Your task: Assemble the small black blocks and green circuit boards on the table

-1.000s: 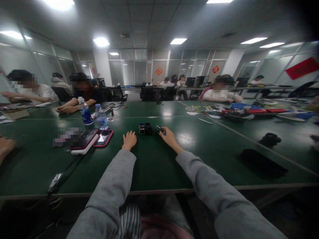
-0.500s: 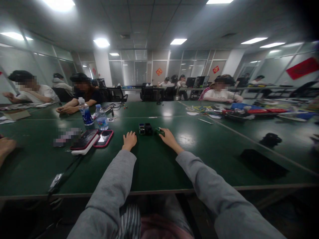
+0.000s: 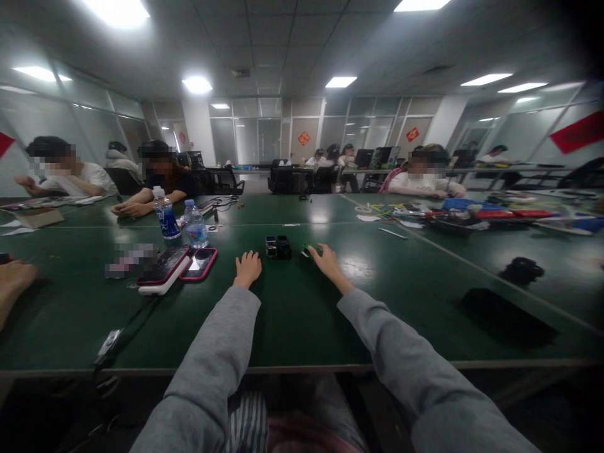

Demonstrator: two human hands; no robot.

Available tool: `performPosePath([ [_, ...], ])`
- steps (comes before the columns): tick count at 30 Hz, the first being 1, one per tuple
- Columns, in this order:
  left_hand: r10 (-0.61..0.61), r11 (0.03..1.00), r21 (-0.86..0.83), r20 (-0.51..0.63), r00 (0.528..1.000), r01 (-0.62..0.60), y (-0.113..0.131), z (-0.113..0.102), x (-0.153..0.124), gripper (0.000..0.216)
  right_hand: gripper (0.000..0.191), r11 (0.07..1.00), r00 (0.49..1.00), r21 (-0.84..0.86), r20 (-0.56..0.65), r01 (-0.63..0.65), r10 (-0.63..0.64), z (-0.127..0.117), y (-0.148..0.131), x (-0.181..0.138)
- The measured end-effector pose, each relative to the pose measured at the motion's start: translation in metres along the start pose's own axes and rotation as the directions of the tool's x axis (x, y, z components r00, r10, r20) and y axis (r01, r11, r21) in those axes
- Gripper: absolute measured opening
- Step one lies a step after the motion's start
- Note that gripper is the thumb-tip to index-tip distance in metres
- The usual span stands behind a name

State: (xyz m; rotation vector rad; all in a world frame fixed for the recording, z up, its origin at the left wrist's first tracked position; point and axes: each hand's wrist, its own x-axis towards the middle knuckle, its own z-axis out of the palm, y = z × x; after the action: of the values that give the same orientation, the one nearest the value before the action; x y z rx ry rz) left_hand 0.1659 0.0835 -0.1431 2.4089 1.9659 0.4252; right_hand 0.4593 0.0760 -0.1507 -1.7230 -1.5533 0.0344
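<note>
My left hand (image 3: 248,269) lies palm down on the green table with its fingers spread, holding nothing. Just beyond it, to the right, two small dark box-shaped devices (image 3: 277,246) stand side by side; the left one has a small screen-like face. A small green object (image 3: 306,250), too small to name, is on the table to the right of these devices. My right hand (image 3: 329,263) is right beside the green object, thumb and fingers apart. Whether a fingertip still touches it is hard to see.
Two phones (image 3: 199,264) and two water bottles (image 3: 195,225) stand to the left. Another person's hand (image 3: 16,280) rests at the left edge. A black pouch-like item (image 3: 508,316) and a black device (image 3: 521,270) lie right. Cables and tools (image 3: 491,211) are piled at far right.
My right hand has loosened from around the small green object and drawn slightly right, its fingers now apart. My left hand stays flat. The whole view has shifted a little.
</note>
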Motion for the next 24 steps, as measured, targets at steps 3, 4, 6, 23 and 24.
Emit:
performPosePath([
  [3, 0.002, 1.000, 0.006, -0.005, 1.000, -0.002, 0.001, -0.001, -0.001, 0.049, 0.056, 0.992, 0.992, -0.005, 0.006, 0.128, -0.128, 0.001, -0.003, -0.005],
  [4, 0.001, 1.000, 0.009, -0.006, 1.000, -0.001, 0.001, -0.002, -0.001, 0.049, 0.054, 0.989, 0.989, -0.011, 0.022, 0.147, -0.146, -0.001, -0.005, -0.007],
  [6, 0.001, 1.000, 0.013, -0.010, 1.000, -0.001, 0.001, -0.002, -0.001, 0.049, 0.051, 0.988, 0.987, -0.018, 0.059, 0.152, -0.151, -0.007, -0.007, -0.009],
  [23, -0.005, 1.000, -0.020, -0.015, 1.000, 0.004, -0.001, 0.000, -0.002, 0.049, 0.076, 0.991, 0.980, -0.072, -0.167, -0.117, 0.104, -0.248, 0.148, -0.112],
  [24, -0.002, 1.000, -0.022, -0.014, 1.000, 0.002, -0.001, 0.000, -0.002, 0.049, 0.077, 0.988, 0.956, -0.058, -0.267, -0.140, 0.120, -0.267, 0.164, -0.117],
])
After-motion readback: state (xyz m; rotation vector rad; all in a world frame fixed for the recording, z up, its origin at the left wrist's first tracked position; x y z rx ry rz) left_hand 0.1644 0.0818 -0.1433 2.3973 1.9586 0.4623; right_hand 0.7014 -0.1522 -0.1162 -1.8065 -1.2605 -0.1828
